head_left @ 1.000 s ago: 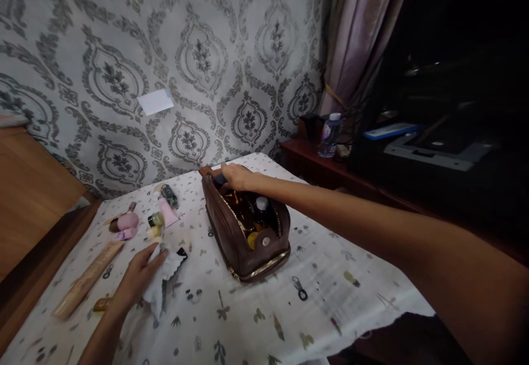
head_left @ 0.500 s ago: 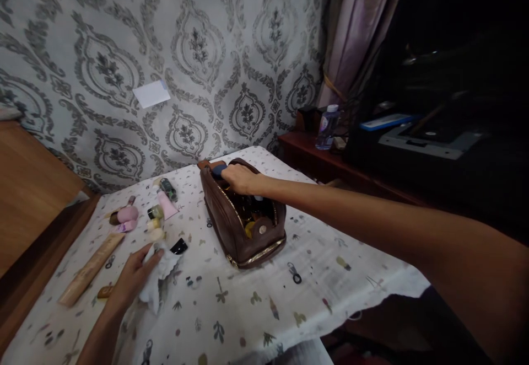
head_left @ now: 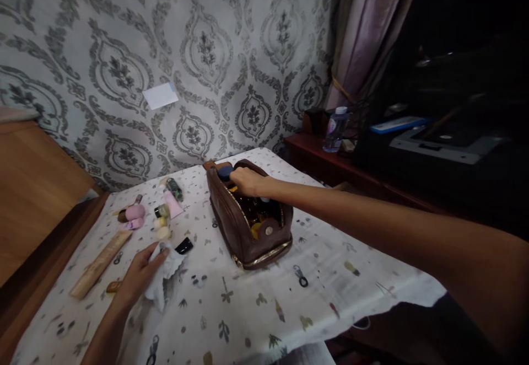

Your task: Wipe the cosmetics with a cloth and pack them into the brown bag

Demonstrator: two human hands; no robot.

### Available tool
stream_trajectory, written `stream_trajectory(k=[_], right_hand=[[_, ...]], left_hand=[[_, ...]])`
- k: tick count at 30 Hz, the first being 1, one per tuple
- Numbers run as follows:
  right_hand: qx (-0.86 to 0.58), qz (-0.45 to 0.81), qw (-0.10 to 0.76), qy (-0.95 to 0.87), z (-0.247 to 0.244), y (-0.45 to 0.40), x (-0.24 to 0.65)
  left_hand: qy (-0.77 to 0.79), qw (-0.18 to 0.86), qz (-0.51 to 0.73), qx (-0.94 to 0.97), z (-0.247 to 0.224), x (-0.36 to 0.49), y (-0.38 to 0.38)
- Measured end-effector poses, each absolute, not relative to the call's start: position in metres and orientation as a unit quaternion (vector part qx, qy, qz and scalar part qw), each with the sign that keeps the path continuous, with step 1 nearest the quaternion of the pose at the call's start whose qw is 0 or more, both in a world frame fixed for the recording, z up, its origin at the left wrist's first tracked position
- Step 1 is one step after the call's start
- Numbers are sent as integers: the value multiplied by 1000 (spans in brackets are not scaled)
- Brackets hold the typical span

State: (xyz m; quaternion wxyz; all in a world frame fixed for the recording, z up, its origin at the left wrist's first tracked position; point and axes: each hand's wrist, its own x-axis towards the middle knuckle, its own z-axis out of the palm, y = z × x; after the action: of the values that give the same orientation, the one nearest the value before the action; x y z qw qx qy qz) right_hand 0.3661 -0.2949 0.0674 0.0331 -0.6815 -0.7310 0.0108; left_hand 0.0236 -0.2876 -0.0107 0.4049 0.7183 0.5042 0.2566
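A brown leather toiletry bag [head_left: 229,210] stands unzipped on the cloth-covered table, with several dark and yellow items inside. My right hand [head_left: 248,182] reaches into its far end, fingers curled down and partly hidden. Touching or close beside that hand is a round dark-blue item [head_left: 225,172]; I cannot tell whether it is held. My left hand [head_left: 142,270] is closed on a crumpled white cloth [head_left: 159,285] at the near left. Just past the cloth lies a small glossy black item [head_left: 184,245]. Partly behind my left wrist is a small amber item [head_left: 113,286].
Left of the bag lie a pink tube [head_left: 172,204], a dark green bottle [head_left: 174,189], small jars [head_left: 162,232], a pink rounded item [head_left: 134,212] and a long beige tube [head_left: 101,263]. A clear bottle [head_left: 335,130] stands on the red-brown furniture [head_left: 306,147] at right.
The view has shifted slightly, so everything sits a little further right. Both hands keep their places, the right in the bag and the left on the cloth.
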Motion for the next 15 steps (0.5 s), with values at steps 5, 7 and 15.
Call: stream_trajectory(k=[5,7,15], right_hand=[[-685,11,4,-728,79,-299,360],[-681,2,-5,-732,78,-298,360],[-667,-54,-30,-743,70,-291,365]], left_hand=[[483,376,278,740,-12,13,-283],[481,357,288,747,-11,8,-281],[559,217,329,730,-13,-40,-229]])
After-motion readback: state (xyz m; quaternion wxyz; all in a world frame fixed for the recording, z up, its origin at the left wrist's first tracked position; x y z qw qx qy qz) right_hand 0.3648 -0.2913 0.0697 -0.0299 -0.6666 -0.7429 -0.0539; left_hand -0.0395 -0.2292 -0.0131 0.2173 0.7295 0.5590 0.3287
